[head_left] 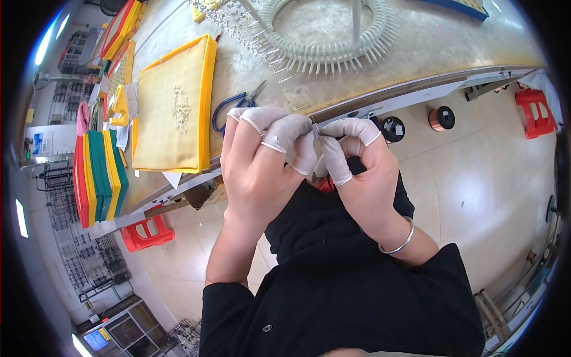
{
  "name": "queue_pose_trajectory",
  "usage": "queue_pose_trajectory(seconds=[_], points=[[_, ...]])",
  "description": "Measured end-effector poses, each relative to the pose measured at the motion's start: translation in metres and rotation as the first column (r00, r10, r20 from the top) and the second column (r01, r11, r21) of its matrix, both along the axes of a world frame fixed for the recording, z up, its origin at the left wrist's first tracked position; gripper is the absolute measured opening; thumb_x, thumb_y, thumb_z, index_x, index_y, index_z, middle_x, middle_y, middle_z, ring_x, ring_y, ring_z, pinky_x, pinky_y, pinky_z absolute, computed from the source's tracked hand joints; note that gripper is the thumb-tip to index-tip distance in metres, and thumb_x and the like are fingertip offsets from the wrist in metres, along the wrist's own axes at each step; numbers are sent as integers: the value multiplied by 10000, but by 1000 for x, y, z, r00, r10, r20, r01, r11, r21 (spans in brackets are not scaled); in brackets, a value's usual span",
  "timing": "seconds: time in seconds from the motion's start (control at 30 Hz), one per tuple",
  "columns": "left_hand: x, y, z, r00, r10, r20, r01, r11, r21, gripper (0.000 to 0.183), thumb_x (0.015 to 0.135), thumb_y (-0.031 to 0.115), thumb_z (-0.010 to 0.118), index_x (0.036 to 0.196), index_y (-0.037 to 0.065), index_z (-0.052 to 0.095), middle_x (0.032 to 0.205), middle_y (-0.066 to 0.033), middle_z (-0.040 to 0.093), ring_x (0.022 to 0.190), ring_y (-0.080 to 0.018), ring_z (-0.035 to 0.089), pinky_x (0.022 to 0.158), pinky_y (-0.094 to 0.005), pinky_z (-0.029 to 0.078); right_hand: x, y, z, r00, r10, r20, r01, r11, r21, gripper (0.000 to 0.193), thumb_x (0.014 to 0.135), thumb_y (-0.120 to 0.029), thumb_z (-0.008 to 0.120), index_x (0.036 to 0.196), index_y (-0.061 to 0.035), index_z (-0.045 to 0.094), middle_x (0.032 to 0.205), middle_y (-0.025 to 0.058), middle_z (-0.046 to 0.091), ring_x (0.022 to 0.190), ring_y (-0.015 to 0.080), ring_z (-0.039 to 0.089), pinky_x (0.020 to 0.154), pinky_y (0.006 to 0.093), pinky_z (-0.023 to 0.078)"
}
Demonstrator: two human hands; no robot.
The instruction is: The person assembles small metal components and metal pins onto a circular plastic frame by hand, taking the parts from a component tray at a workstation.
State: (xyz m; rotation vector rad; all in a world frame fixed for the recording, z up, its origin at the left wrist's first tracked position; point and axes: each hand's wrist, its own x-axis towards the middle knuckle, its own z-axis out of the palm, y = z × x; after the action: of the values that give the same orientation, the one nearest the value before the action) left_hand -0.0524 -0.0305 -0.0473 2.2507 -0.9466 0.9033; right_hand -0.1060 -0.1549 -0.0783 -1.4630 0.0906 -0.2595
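Observation:
My left hand (256,160) and my right hand (369,166) meet at the table's front edge, white finger cots on their fingertips. Both are closed in a pinch, tips nearly touching. A tiny thin piece shows between them, too small to name. Just left of my left hand lie blue-handled scissors (238,102), blades pointing away to the right. Farther left, a yellow-rimmed tray (209,101) carries a small heap of tiny white parts (181,110). Beyond my hands stands a pale ring (297,52) with many thin pins sticking outward; loose small wire-like pieces (238,30) lie at its left.
Stacked red, yellow and green trays (100,175) stand at the table's left end. Red stools (148,232) are on the floor at left and at far right (534,113). Copper wire spools (442,119) sit on the floor beyond the table edge. A blue tray (464,7) lies at the far right.

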Motion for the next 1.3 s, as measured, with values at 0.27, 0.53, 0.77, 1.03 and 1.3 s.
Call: queue_pose_trajectory(seconds=[0.27, 0.53, 0.77, 1.03, 1.3], points=[[6, 4, 3, 997, -52, 56, 46, 992, 117, 269, 536, -42, 677, 794, 19, 628, 739, -62, 517, 627, -232, 497, 560, -316, 418, 12, 0, 1, 995, -68, 78, 68, 998, 7, 133, 817, -63, 630, 920, -2, 573, 660, 38, 607, 577, 51, 540, 563, 203, 446], [15, 7, 0, 975, -178, -131, 183, 983, 25, 278, 542, -65, 658, 800, 25, 606, 733, -63, 525, 624, -237, 501, 565, -321, 428, 24, -10, 2, 999, 33, -10, -32, 999, 37, 94, 831, -60, 610, 902, -6, 580, 635, 1, 568, 549, 25, 489, 503, 187, 389], [10, 5, -15, 997, -78, -11, 77, 996, -44, 250, 570, -61, 679, 782, 53, 611, 719, -49, 532, 615, -217, 502, 547, -310, 407, 15, -22, 5, 886, 404, -226, -224, 802, 554, 117, 872, -90, 570, 927, 3, 523, 627, 10, 562, 509, 42, 510, 486, 187, 411], [10, 42, -14, 999, -21, -48, 13, 985, -171, 275, 623, 7, 749, 864, 41, 620, 772, -71, 568, 681, -209, 524, 608, -303, 428, 32, 3, -33, 997, 41, -71, -16, 948, 318, 103, 859, -70, 572, 914, -2, 518, 645, 20, 574, 535, 51, 522, 512, 196, 421], [19, 151, 9, 713, 641, -284, -617, 766, 183, 135, 785, 66, 622, 911, 17, 630, 888, -119, 587, 819, -227, 564, 696, -316, 456, 46, 10, -43, 989, -148, 3, 147, 985, 94, 104, 849, -52, 578, 926, -3, 528, 704, 23, 575, 619, 60, 523, 579, 206, 427]])
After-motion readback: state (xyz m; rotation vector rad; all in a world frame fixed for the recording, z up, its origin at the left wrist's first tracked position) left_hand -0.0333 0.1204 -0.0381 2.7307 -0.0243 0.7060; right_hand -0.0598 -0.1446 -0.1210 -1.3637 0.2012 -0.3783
